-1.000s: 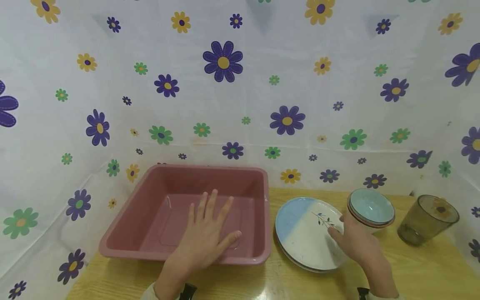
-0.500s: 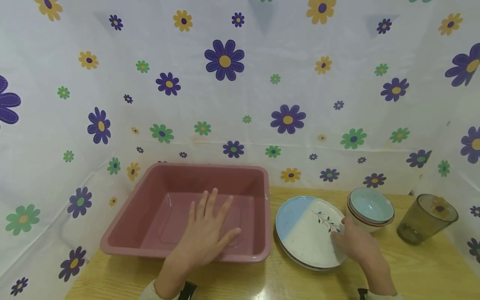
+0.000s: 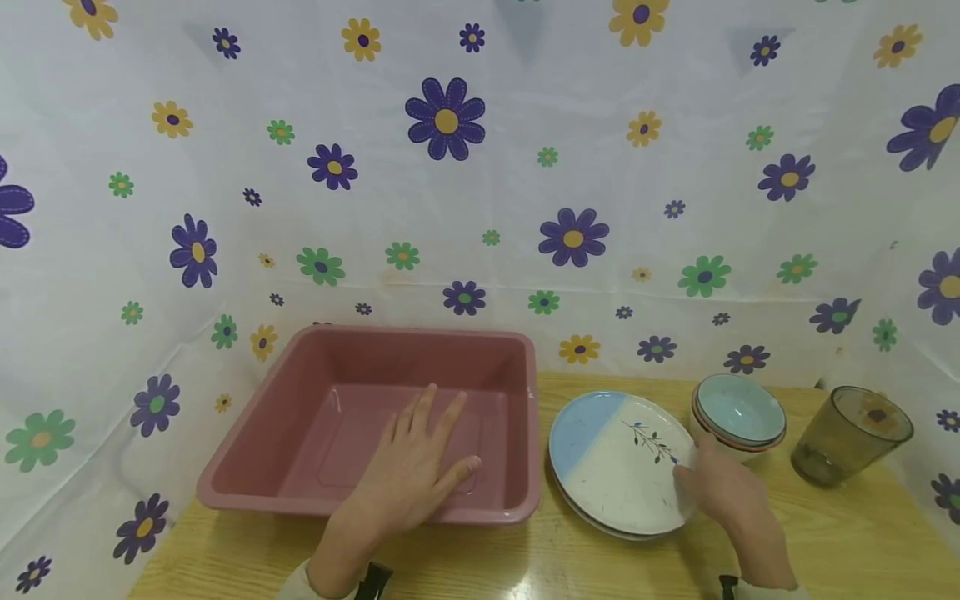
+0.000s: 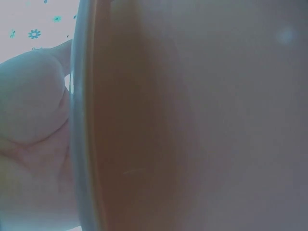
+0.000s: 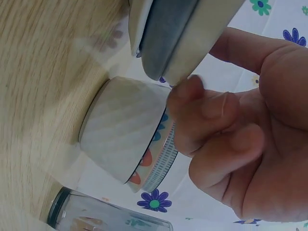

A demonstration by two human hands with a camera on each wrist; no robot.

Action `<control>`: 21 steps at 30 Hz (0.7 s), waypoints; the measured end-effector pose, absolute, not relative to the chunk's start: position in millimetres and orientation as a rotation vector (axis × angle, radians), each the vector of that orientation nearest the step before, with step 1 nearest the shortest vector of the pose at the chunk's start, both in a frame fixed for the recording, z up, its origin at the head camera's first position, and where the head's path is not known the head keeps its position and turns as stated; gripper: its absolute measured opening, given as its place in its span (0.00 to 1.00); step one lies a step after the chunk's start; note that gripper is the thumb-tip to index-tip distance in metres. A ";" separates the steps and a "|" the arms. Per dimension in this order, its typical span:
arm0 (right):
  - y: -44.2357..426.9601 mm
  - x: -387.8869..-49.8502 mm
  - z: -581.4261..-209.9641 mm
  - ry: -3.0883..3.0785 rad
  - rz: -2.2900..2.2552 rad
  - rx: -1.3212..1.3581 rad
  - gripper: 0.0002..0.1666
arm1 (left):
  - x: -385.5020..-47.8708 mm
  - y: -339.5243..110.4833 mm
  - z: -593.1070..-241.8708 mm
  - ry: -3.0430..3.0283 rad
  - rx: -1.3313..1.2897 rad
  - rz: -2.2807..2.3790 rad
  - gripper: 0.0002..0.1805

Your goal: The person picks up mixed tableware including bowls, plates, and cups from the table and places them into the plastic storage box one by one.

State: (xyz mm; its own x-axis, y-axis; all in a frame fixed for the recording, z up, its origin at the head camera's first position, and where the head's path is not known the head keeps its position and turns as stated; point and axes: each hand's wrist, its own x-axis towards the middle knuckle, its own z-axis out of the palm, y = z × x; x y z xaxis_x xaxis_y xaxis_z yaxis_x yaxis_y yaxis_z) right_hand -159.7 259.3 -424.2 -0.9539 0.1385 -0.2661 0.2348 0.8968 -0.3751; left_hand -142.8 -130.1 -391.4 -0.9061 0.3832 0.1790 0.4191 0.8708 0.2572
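Observation:
My left hand [image 3: 408, 471], fingers straight and spread, lies over the near rim of a pink plastic basin [image 3: 534, 417]. In the left wrist view the basin wall [image 4: 202, 120] fills most of the picture, with part of the palm [image 4: 33, 106] beside it. My right hand [image 3: 731, 492] is at the right edge of a stack of plates, thumb and curled fingers pinching the rim of the top plate [image 3: 622, 475], blue and white with a painted sprig. In the right wrist view, the right hand [image 5: 231, 130] has its fingertips at the plate edge [image 5: 202, 43]; the thumb tip is hidden.
Right behind the right hand stand nested bowls [image 3: 741, 408], the top one pale blue. A brown see-through cup [image 3: 851, 437] stands further right. All rest on a wooden table [image 3: 570, 567], and a flowered white sheet [image 3: 495, 192] hangs behind and at both sides.
My right hand has shifted slightly right and towards me along the plate's rim, and its thumb covers less of the plate. The left hand stays nearly still.

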 end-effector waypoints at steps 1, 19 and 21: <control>259.9 -159.8 -424.1 2.825 -0.612 0.291 0.37 | -142.6 -130.2 -391.2 -2.928 -0.628 -0.446 0.42; 271.4 -160.2 -429.3 2.838 -0.631 0.139 0.31 | -142.9 -131.4 -391.7 -2.935 -0.627 -0.468 0.42; 272.3 -160.6 -429.4 2.826 -0.656 0.136 0.28 | -143.3 -131.3 -392.2 -2.933 -0.626 -0.464 0.41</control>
State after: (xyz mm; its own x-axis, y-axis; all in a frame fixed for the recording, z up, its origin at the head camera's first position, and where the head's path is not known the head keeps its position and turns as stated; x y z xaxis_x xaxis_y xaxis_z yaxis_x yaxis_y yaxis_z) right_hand -160.6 272.3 -429.4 -0.9676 0.0371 -0.2496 0.1432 0.8951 -0.4223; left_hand -143.3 -131.3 -392.2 -0.9095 0.3814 0.1656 0.4139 0.8684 0.2730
